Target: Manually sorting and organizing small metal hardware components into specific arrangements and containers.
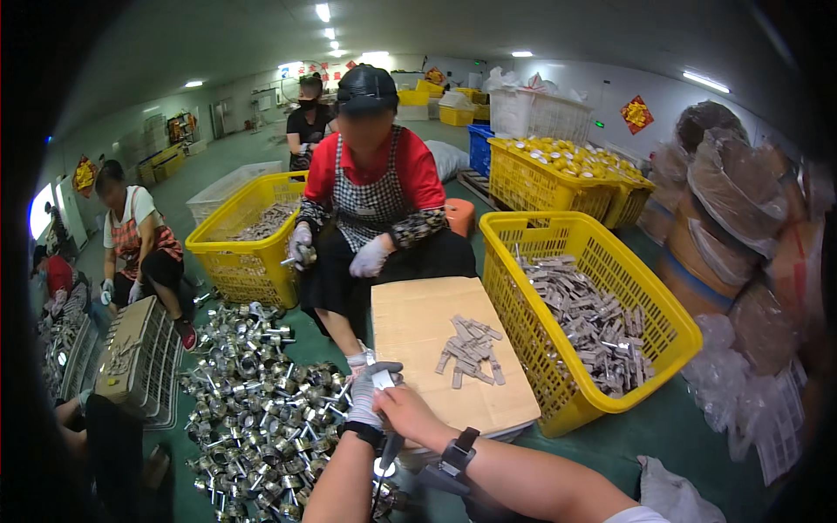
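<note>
Holding a small white piece [383, 379] at six o'clock in the curled left hand [366, 404], beside a narrowly bunched right hand [411, 413] of unclear grip, seemingly with grey strips [471, 349] left at five o'clock and none discernibly finished.

Far cardboard [420, 312] free, crate wall [551, 370] perhaps close

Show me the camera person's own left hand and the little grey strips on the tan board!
Left hand [364, 396]: head view, middle of the hand, on its glove.
Grey strips [472, 351]: head view, middle of their heap.
</note>
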`<state>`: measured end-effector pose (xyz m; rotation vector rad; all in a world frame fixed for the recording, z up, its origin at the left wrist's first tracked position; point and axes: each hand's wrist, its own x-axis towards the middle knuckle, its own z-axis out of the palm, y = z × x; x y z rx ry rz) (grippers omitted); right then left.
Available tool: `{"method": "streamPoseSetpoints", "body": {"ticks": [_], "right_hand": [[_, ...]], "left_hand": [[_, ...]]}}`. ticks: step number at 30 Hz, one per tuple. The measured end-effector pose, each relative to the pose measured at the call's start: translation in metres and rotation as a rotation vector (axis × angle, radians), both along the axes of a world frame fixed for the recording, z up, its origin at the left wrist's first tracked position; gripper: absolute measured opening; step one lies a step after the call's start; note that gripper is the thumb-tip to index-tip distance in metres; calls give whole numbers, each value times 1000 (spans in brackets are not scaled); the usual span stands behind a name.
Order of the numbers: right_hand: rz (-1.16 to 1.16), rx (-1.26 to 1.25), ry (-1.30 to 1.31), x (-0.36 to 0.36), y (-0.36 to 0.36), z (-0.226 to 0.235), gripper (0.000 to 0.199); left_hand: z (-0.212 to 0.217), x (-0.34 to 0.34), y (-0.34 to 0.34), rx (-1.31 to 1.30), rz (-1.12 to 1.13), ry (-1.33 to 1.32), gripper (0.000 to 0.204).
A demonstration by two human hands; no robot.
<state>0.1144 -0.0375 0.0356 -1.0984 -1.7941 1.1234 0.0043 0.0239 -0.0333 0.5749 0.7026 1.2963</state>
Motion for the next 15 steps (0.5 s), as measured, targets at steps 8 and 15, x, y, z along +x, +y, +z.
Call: {"method": "streamPoseSetpoints", "body": {"ticks": [8,15], "right_hand": [[29,-13,20,-14,-1,1,38],[38,-15,-44,-16,-4,9,41]], "left_hand": [[-2,-19,-5,35,76,83,29],[1,-21,-2,-13,79,68,35]]}}
